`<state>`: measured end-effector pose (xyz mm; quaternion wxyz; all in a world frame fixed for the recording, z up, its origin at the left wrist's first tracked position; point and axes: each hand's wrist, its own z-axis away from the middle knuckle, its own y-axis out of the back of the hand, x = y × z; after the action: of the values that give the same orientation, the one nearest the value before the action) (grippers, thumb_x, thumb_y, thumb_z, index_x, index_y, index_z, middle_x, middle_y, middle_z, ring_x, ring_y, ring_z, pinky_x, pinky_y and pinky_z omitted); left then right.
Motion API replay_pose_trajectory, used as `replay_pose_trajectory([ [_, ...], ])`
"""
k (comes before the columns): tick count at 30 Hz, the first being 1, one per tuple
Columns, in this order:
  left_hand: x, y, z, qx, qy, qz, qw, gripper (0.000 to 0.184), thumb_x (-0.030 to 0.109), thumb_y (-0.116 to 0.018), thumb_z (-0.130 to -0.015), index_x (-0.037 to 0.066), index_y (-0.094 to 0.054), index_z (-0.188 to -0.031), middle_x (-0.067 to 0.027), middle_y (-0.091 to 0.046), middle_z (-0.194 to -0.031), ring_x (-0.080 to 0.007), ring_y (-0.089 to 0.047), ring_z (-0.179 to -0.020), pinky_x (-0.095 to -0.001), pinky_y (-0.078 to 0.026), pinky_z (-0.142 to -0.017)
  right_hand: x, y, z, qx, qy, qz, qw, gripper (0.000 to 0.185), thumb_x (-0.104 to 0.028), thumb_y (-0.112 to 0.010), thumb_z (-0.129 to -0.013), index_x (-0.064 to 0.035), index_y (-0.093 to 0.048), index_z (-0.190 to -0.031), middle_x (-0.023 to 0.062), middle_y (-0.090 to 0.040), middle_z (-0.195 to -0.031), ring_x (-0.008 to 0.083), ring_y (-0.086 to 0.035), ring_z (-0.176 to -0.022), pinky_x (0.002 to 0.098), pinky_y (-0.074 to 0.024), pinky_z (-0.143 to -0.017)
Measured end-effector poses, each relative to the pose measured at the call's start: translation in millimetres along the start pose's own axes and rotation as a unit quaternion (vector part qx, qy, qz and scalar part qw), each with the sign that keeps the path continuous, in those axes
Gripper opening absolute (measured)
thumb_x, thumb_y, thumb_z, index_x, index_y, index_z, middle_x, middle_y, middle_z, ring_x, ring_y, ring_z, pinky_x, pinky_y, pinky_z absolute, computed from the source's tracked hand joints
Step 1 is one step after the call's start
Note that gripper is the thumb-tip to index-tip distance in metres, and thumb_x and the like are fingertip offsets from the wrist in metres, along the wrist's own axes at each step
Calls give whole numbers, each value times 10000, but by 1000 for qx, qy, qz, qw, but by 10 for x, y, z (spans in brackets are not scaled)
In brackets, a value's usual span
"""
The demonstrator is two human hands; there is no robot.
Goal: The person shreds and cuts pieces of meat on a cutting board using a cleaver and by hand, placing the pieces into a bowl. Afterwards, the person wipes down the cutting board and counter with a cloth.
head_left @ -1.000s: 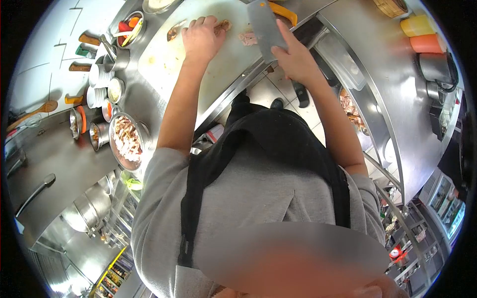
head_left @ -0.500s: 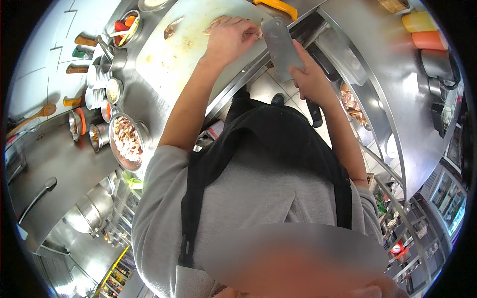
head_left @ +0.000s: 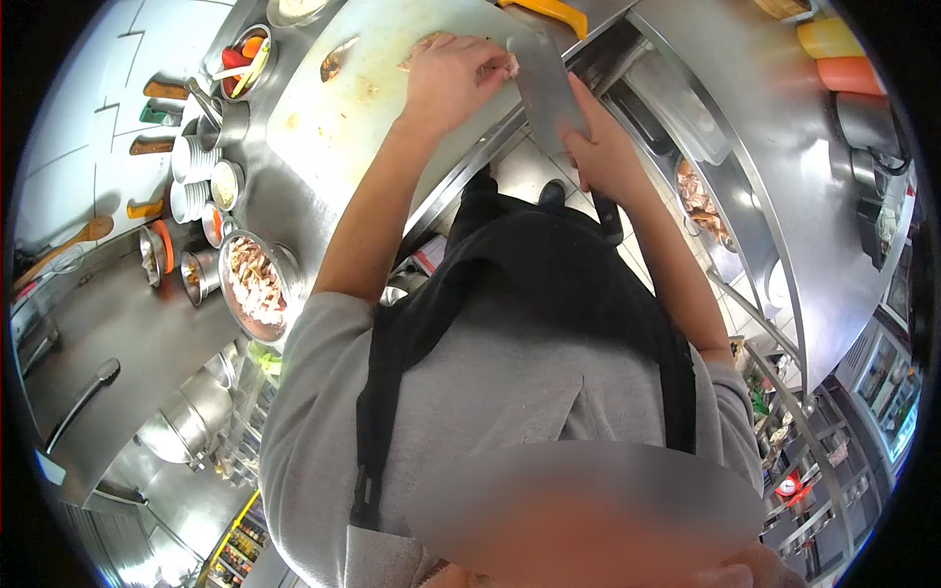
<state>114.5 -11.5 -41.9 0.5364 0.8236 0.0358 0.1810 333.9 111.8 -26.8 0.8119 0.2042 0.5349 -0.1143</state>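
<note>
Clamped on its handle, the right hand [head_left: 600, 149] holds a cleaver [head_left: 545, 90] over the cutting board [head_left: 319, 132]'s near edge; the left hand [head_left: 449, 86] pinches a small meat piece [head_left: 511, 68] beside the blade, its full shape hidden by fingers. Cutting looks partway along: meat strips [head_left: 257, 279] already fill a bowl [head_left: 288, 263], while a browned piece [head_left: 336, 62] lies uncut near the board's left edge. Compared with a second ago, left hand and cleaver sit closer together.

Bright overall; white glare on steel counter [head_left: 784, 196], two to three o'clock; cutting board [head_left: 338, 127] glossy pale, eleven o'clock; harsh flare near seven-thirty; heavy oval blur, five o'clock; fisheye bowing at edges, corners black.
</note>
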Motion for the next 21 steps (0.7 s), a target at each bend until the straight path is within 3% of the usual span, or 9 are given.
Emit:
replay_pose_trajectory([
  [6, -37, 6, -23, -7, 2, -24, 1000, 168, 292, -767, -840, 209, -777, -986, 50, -757, -1007, -207, -680, -990, -430, -488, -885, -90, -126, -193, 1, 10, 0, 1000, 759, -160, -585, -978, -175, -256, -1662, 67, -572, -720, 140, -523, -480, 328, -479, -460],
  [8, -15, 35, -52, -15, 1, -46, 999, 181, 292, -771, -845, 202, -778, -1002, 53, -760, -1018, -195, -682, -991, -411, -498, -866, -149, -129, -140, 2, -12, 35, 999, 752, -178, -567, -960, -170, -270, -1650, 188, -683, -836, 230, -592, -476, 393, -550, -566],
  [12, -35, 47, -45, -1, -5, -65, 998, 190, 295, -765, -852, 199, -773, -1016, 51, -759, -1020, -196, -682, -1003, -418, -488, -845, 200, -102, -102, 2, 84, 87, 993, 754, -173, -560, -960, -162, -259, -1651, 198, -691, -843, 242, -605, -483, 397, -553, -562],
  [15, -61, 17, -9, -7, 2, -48, 999, 190, 289, -765, -853, 199, -770, -1020, 51, -758, -1023, -198, -682, -1017, -420, -485, -837, 204, -117, -222, -5, 101, 68, 993, 758, -177, -580, -975, -161, -254, -1659, 137, -684, -887, 162, -567, -505, 355, -521, -520],
  [17, -50, 24, 13, -8, 8, -33, 999, 191, 283, -766, -852, 200, -769, -1024, 50, -757, -1027, -197, -681, -1026, -420, -485, -836, -130, -187, -282, -30, -13, 51, 998, 752, -192, -565, -949, -145, -275, -1641, 228, -701, -880, 259, -642, -517, 401, -557, -553],
  [21, -38, 49, 56, 14, 1, -63, 998, 186, 266, -771, -850, 200, -770, -1024, 47, -752, -1040, -195, -686, -1019, -416, -481, -826, -80, -132, -212, -36, -10, 67, 997, 749, -205, -568, -945, -139, -287, -1636, 250, -703, -927, 267, -643, -516, 409, -571, -600],
])
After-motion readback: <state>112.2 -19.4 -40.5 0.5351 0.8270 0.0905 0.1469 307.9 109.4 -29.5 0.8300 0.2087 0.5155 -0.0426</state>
